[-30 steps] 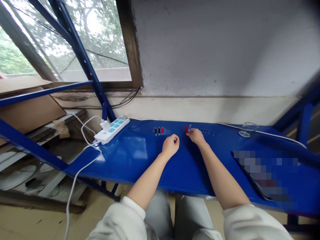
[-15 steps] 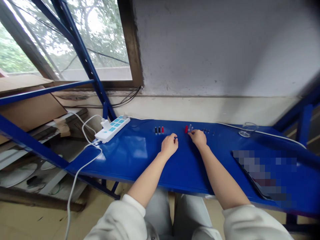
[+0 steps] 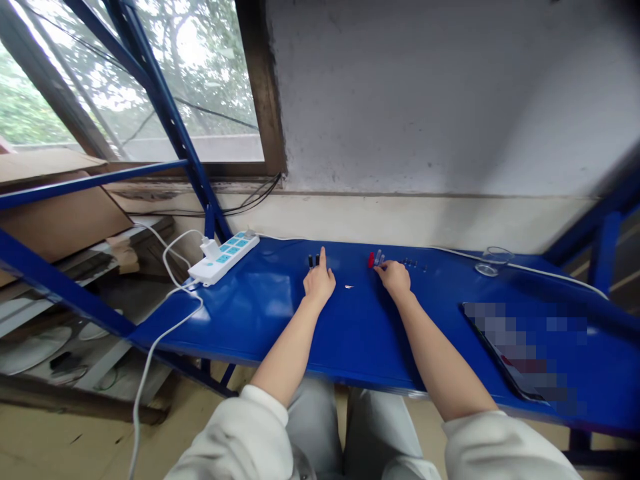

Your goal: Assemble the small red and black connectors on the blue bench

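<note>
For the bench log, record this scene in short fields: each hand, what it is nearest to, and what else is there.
Left hand: index finger raised toward small black pegs
Right hand: fingertips beside a red peg and clear pegs; grip unclear
Surface: blue bench top
Rest: white power strip, glass dish, white cable
</note>
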`<control>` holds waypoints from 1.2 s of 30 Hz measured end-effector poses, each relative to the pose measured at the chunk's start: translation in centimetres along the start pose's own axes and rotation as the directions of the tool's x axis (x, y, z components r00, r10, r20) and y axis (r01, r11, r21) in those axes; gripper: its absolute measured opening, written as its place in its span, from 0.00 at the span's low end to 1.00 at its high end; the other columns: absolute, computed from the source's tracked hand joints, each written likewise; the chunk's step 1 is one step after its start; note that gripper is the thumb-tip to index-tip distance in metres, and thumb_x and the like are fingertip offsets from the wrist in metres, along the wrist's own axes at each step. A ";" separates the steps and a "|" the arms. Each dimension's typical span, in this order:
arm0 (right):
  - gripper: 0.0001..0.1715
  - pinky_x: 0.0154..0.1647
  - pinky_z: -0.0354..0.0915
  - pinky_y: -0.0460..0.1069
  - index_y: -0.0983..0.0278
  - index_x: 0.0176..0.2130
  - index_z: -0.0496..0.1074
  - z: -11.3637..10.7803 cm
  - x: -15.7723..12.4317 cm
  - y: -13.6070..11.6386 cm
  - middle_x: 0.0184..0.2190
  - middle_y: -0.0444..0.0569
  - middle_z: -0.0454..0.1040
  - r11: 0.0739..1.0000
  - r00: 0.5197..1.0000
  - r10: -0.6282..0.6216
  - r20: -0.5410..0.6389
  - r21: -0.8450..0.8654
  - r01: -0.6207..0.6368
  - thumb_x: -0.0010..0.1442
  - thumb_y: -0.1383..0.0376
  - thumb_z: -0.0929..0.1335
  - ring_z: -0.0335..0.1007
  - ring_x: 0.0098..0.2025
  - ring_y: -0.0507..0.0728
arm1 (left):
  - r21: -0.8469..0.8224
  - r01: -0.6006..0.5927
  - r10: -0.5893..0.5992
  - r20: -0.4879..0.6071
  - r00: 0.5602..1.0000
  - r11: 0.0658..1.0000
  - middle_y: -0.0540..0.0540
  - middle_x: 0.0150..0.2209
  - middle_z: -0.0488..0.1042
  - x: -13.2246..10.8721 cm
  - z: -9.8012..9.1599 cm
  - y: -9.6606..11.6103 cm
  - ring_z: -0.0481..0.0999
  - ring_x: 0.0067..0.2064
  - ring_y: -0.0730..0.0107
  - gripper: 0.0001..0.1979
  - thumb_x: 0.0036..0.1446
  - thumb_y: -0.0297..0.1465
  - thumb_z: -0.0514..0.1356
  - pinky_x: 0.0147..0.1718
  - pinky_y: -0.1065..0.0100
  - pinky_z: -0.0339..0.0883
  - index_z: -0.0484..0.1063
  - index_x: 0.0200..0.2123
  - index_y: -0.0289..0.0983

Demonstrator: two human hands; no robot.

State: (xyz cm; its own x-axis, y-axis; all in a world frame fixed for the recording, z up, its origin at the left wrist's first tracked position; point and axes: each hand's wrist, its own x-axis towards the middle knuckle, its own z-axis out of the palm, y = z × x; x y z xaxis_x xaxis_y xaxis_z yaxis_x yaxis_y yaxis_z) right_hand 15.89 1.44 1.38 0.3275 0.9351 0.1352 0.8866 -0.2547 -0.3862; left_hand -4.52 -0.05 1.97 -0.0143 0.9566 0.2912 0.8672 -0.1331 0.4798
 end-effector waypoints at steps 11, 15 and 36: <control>0.20 0.36 0.62 0.52 0.66 0.41 0.71 -3.1 -3.2 -1.7 0.37 0.60 0.73 0.996 0.998 -0.010 0.067 -0.083 0.015 0.56 0.56 0.61 0.70 0.40 0.63 | -0.018 -0.020 0.020 -0.020 1.000 1.000 0.39 0.39 0.72 0.4 0.3 -0.2 0.72 0.39 0.62 0.26 0.57 0.30 0.48 0.36 0.66 0.63 0.50 0.60 0.41; 0.17 0.34 0.61 0.50 0.63 0.36 0.72 -3.2 -4.4 -2.1 0.32 0.55 0.74 0.998 0.998 -0.053 0.037 -0.013 0.054 0.56 0.56 0.60 0.71 0.37 0.61 | -0.138 -0.012 0.000 -0.088 0.996 0.990 0.40 0.42 0.71 0.6 0.3 -0.2 0.72 0.40 0.64 0.17 0.57 0.27 0.47 0.38 0.67 0.63 0.64 0.49 0.40; 0.28 0.26 0.57 0.44 0.63 0.21 0.58 -0.7 -5.2 -3.4 0.16 0.41 0.60 0.650 0.955 -0.218 -0.203 0.699 0.297 0.56 0.45 0.54 0.57 0.22 0.49 | -0.890 0.026 0.157 0.109 0.981 0.455 0.48 0.29 0.73 -1.3 1.6 3.1 0.67 0.16 0.82 0.12 0.56 0.36 0.51 0.19 0.75 0.62 0.61 0.39 0.34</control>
State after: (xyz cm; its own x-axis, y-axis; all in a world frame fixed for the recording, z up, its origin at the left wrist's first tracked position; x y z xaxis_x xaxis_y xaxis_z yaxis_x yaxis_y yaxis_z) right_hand 11.44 -2.75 2.64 0.1857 0.8981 0.3986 0.4453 0.2847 -0.8489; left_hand -0.99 -1.29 1.76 0.1767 0.9462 0.2710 -0.0488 -0.2666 0.9626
